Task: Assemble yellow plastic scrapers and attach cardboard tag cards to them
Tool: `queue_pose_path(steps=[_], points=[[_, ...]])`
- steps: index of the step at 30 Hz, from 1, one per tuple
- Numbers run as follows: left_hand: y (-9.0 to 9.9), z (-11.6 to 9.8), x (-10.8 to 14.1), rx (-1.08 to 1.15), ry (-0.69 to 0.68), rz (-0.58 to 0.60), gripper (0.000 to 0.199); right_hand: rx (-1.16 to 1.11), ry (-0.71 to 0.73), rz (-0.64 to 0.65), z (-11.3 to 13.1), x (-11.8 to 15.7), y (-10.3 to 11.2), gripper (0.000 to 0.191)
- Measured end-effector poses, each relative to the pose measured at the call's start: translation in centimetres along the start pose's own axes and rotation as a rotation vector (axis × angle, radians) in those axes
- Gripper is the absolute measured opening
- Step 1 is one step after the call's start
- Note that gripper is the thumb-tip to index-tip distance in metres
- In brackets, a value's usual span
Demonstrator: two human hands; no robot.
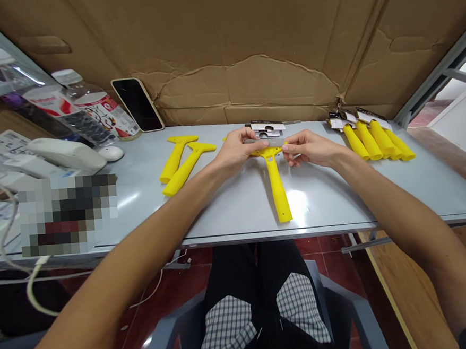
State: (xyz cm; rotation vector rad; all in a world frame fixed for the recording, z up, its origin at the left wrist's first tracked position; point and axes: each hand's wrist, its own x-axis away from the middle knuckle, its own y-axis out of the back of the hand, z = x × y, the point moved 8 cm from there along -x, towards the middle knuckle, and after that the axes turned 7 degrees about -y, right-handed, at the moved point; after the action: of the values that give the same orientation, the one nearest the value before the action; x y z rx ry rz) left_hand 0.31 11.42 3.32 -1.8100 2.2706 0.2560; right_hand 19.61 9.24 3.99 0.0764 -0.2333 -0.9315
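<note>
A yellow scraper (277, 190) with a T-shaped head lies in front of me, its handle pointing toward the table's front edge. Along its head runs a greyish, see-through strip (275, 142). My left hand (235, 152) pinches the left end of the head and strip. At the right end, the fingers of my right hand (310, 147) are closed on the same scraper. Just behind my hands lie black-and-white printed cards (267, 127). Two more yellow scrapers, one behind (173, 160) and one in front (188, 169), rest left of my left hand.
Several yellow scrapers with printed cards (381, 138) lie at the right. Leaning against the cardboard wall (247, 35) is a phone (138, 104). Plastic bottles (100, 106), a white mouse (111, 153), cables and a blurred-out object (70, 215) occupy the left side of the table.
</note>
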Motion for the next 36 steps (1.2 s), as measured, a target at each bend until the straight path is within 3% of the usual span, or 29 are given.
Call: queue_pose_path(steps=[6,14,20,27,36], points=[[0.0,0.2,0.4,0.047,0.064,-0.039,0.052,0.005,0.012,0.002,0.3,0.1,-0.2,0.057],[-1.2,-0.1,1.3,-0.043,0.133,0.022,0.044,0.053,0.023,-0.015,0.5,0.2,-0.4,0.059],[-2.0,-0.2,1.9,0.074,0.208,0.03,0.043,0.036,0.016,-0.031,0.4,0.2,-0.7,0.061],[-1.6,-0.5,2.2,0.167,0.292,-0.047,0.039,0.016,0.023,-0.035,0.6,0.3,-0.8,0.058],[-1.9,-1.1,2.1,0.15,0.213,-0.009,0.038,-0.066,-0.07,-0.114,0.4,0.4,-1.1,0.038]])
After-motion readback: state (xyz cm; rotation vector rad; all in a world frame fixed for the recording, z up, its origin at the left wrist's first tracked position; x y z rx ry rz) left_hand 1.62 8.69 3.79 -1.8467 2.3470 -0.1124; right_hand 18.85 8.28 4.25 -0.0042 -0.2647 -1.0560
